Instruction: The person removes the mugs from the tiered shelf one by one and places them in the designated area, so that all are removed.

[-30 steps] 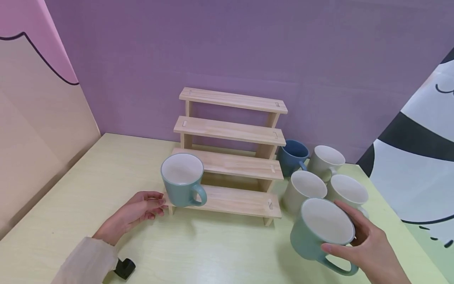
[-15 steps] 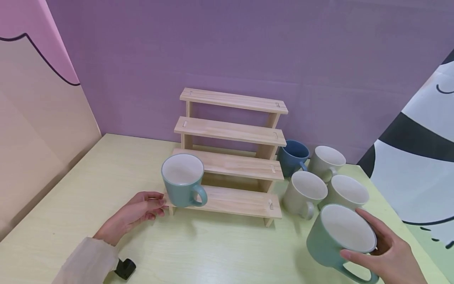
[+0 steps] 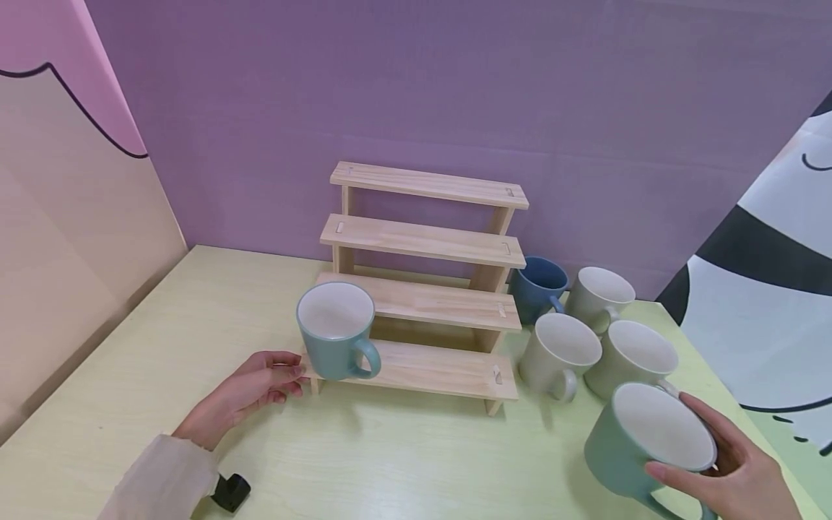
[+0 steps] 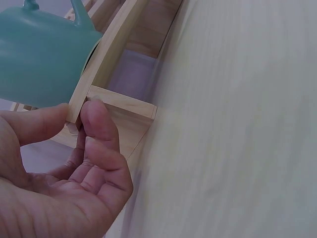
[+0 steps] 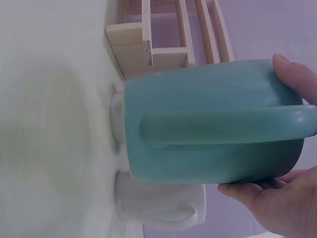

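Note:
My right hand (image 3: 741, 462) holds a teal mug (image 3: 617, 455) with a white inside, thumb and fingers around the upper body; its handle points toward the lower right. In the right wrist view the mug (image 5: 208, 94) hangs above the table. My left hand (image 3: 253, 386) pinches the left end of the lowest step on a stepped wooden shelf (image 3: 442, 368). The left wrist view shows thumb above and fingers (image 4: 101, 124) below that board. A second teal mug (image 3: 331, 354) stands on the lowest step's left end, handle toward the right.
Three off-white mugs (image 3: 559, 354) and a dark blue mug (image 3: 536, 292) stand on the table (image 3: 403, 462) right of the shelf. The nearest ones are close to the held mug. A purple backdrop (image 3: 416, 87) rises behind. A black object (image 3: 230, 492) is by the left sleeve.
My right hand has carried the teal mug rightward and toward me, uncovering the front off-white mug's handle. My left hand, the shelf and the mug on it have stayed put.

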`<state>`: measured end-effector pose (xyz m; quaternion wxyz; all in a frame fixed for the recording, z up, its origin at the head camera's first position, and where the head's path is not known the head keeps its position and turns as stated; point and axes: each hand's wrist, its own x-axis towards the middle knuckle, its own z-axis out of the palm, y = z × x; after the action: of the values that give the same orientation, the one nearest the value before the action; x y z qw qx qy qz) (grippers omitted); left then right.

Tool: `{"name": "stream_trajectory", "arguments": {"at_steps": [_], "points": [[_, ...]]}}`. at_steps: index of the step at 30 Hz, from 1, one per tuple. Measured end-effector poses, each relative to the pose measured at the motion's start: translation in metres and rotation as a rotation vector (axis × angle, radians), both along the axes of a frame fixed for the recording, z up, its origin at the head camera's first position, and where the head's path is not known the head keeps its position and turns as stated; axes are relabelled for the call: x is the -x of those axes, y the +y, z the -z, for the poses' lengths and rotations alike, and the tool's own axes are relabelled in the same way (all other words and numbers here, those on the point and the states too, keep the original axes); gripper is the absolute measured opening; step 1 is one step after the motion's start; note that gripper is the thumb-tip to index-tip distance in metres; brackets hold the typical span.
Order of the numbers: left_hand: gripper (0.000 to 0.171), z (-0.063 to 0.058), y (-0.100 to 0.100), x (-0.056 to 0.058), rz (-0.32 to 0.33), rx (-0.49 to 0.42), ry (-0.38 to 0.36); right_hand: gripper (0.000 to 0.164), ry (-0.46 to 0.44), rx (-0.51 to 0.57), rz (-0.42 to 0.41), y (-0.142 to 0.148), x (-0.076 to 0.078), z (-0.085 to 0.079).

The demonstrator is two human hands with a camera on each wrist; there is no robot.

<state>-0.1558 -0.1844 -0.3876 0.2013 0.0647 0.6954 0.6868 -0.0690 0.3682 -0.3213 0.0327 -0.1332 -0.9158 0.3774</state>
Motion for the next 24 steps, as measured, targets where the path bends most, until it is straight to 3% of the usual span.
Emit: {"name": "stream_trajectory", "arguments": {"at_steps": [7, 13, 24], "points": [[0.018, 0.001, 0.001, 0.0, -0.005, -0.001, -0.002, 0.093, 0.044, 0.039, 0.072, 0.008, 0.0, 0.006], [0.02, 0.001, 0.001, 0.0, -0.02, 0.013, -0.003, 0.096, -0.003, 0.032, 0.16, 0.011, 0.006, 0.009], [0.02, 0.0, 0.001, 0.0, -0.014, 0.012, 0.004, 0.099, -0.012, 0.082, 0.322, 0.009, 0.008, 0.013]]}}
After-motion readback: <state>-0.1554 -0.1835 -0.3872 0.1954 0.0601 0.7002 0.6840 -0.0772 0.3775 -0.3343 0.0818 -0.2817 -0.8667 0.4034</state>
